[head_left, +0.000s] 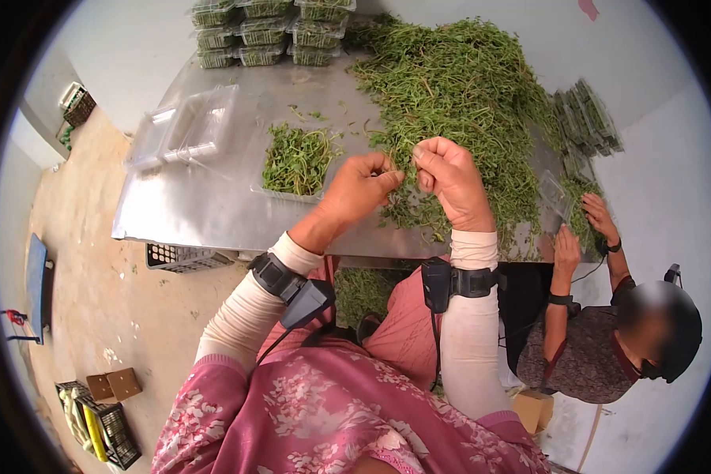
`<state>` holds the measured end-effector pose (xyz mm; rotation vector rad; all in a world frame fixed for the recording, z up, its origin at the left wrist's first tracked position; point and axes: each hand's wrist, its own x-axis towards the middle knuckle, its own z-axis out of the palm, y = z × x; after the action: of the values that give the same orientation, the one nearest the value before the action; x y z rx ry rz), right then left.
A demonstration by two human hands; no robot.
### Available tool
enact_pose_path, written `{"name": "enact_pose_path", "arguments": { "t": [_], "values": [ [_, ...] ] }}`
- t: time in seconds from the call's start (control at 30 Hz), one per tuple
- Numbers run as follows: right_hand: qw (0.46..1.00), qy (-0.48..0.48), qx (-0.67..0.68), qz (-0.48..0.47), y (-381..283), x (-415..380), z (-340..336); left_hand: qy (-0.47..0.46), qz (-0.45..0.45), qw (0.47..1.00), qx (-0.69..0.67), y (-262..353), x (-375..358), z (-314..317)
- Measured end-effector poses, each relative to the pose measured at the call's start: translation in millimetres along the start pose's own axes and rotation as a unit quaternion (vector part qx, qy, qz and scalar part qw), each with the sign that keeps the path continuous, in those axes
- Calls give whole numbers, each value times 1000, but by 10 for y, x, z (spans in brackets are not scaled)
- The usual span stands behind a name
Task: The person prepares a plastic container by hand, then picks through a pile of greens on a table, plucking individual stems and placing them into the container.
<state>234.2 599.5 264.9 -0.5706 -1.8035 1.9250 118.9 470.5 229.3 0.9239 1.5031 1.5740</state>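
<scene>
My left hand [362, 188] is closed in a pinch just above the near edge of the pile of leafy green stems [458, 87]. Facing it, my right hand [453, 175] is also closed, thumb against forefinger. The two hands are close together but apart. Whatever lies between the fingers of either hand is too small to make out against the greens. Left of my left hand, an open clear plastic box [280, 194] stands on the metal table [189, 209], filled with leafy sprigs.
Nested clear boxes [186, 130] lie at the table's left. Filled boxes are stacked at the back [265, 35] and far right [588, 118]. A co-worker [592, 340] works at the right beside the pile. A black crate [186, 257] sits below the table's left edge.
</scene>
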Motion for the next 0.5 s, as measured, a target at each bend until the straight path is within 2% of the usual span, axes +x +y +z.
{"name": "enact_pose_path", "arguments": {
  "t": [0.03, 0.13, 0.23, 0.5],
  "values": [
    [1000, 2, 1, -1, 0, 0, -4, -7, -32, 999, -36, 70, -27, 0],
    [1000, -13, -14, 3, -27, -15, 6, -44, -57, 993, -99, 81, -24, -61],
    [999, -20, -38, 12, -47, -39, 47, -26, -80, 978, -193, 75, -24, -42],
    [993, 16, -119, -12, 8, -31, 193, -68, -46, 985, -150, 67, -33, -30]
  ]
}}
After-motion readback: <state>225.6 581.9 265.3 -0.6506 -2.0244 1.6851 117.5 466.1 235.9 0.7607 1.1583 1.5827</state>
